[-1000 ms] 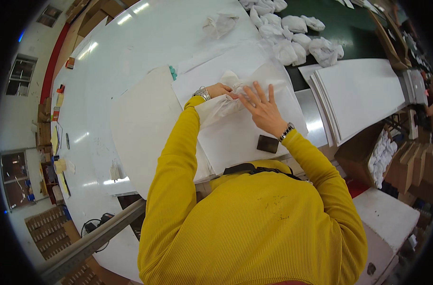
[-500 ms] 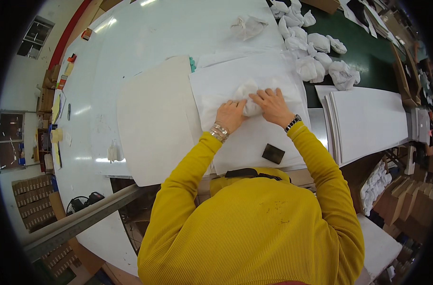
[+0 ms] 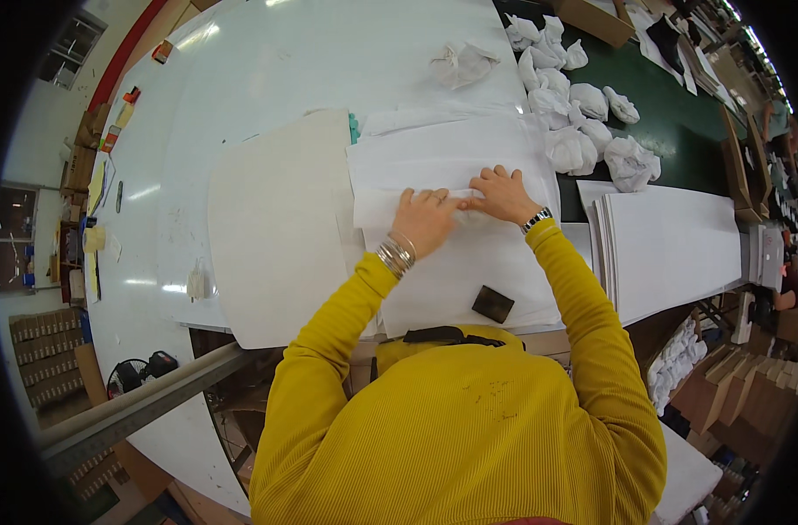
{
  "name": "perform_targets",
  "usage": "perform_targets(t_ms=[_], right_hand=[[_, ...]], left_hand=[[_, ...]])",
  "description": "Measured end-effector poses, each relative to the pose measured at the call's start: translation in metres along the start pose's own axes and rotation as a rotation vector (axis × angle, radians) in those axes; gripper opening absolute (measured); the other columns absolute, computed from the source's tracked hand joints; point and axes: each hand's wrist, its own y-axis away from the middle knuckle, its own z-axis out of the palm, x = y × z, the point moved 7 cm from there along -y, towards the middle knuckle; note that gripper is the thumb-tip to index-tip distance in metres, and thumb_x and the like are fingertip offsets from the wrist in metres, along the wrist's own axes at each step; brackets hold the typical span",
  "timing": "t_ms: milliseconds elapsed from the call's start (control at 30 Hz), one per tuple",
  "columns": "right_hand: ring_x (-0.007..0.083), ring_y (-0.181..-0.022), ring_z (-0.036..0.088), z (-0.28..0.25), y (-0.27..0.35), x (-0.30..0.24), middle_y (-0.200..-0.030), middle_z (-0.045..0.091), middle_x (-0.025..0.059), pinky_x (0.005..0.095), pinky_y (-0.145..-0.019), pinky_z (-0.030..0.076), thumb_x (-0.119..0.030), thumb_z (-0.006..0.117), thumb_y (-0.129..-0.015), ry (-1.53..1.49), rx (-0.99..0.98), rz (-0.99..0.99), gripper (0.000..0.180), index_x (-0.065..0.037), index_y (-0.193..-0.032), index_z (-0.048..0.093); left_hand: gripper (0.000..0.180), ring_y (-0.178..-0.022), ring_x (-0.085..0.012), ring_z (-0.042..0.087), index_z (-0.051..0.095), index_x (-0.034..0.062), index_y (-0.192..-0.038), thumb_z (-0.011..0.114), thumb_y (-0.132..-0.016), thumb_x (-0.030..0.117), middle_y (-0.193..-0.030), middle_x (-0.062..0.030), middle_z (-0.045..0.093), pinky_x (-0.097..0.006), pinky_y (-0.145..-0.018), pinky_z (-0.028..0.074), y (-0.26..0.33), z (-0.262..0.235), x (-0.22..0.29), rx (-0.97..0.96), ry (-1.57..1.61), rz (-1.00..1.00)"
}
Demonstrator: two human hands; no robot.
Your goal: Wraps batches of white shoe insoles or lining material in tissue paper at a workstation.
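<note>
A stack of white paper sheets (image 3: 451, 140) lies in front of me. On it a top sheet has a folded band (image 3: 379, 208) running under my fingers. Over this fold, my left hand (image 3: 426, 220) bends its fingers onto the paper, thumb toward the right. My right hand (image 3: 502, 196) grips the paper just beside it, fingers curled over the far side, and the two thumbs nearly meet. Whatever is wrapped inside the fold is hidden. A small dark rectangular block (image 3: 493, 304) rests on the paper nearer to my body.
Several crumpled white paper bundles (image 3: 588, 102) lie on the dark green surface at the far right. One more bundle (image 3: 464, 66) sits beyond the stack. Cream sheets (image 3: 276, 227) are at left, another white paper pile (image 3: 670, 245) at right. A metal rail (image 3: 154, 394) crosses the lower left.
The paper has been folded over the white bundle between my hands, which no longer shows. My left hand has shifted slightly nearer; both hands stay close together.
</note>
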Motion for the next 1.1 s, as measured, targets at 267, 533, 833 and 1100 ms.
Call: perform_targets(t_ms=[267,533,833,1100], right_hand=[[0.0279,-0.098,0.054,-0.015,-0.002,-0.009,-0.092,0.061,0.0058,0.0708,-0.085,0.031,-0.037,0.052,-0.085,0.192,0.434,-0.025,0.025,-0.017,-0.087,0.067],[0.0265,-0.099,0.056,-0.031,-0.048,0.035,-0.09,0.065,0.0048,0.0686,-0.091,0.029,-0.031,0.055,-0.084,0.086,0.407,0.241,0.02,-0.019,-0.095,0.067],[0.0261,-0.087,0.056,-0.051,0.059,0.043,-0.095,0.058,0.0058,0.046,-0.08,0.044,-0.022,0.068,-0.078,-0.789,1.046,0.299,0.025,-0.011,-0.1,0.06],[0.0227,-0.096,0.061,-0.01,0.096,0.05,-0.105,0.064,0.0079,0.0333,-0.083,0.049,-0.014,0.07,-0.079,-2.045,0.626,0.395,0.045,-0.006,-0.12,0.055]], left_hand=[[0.027,-0.107,-0.0253,0.054,0.06,0.0137,-0.11,0.054,-0.088,0.027,-0.117,-0.0078,0.06,-0.044,-0.088,0.039,-0.043,0.022,-0.028,0.062,-0.091,-0.029],[0.062,-0.116,-0.0322,0.048,0.044,0.005,-0.131,0.062,-0.079,0.033,-0.129,-0.0149,0.051,-0.055,-0.104,0.028,-0.051,0.011,0.04,0.242,-0.316,0.309],[0.058,-0.093,-0.03,0.063,0.054,0.0057,-0.12,0.072,-0.071,0.031,-0.109,-0.0144,0.063,-0.041,-0.079,0.049,-0.129,0.016,-0.035,-0.182,0.465,-0.066],[0.039,-0.086,-0.0266,0.065,0.053,-0.0055,-0.114,0.063,-0.079,0.006,-0.097,-0.0167,0.065,-0.038,-0.073,0.054,-0.034,0.046,0.079,-0.688,1.626,-0.283]])
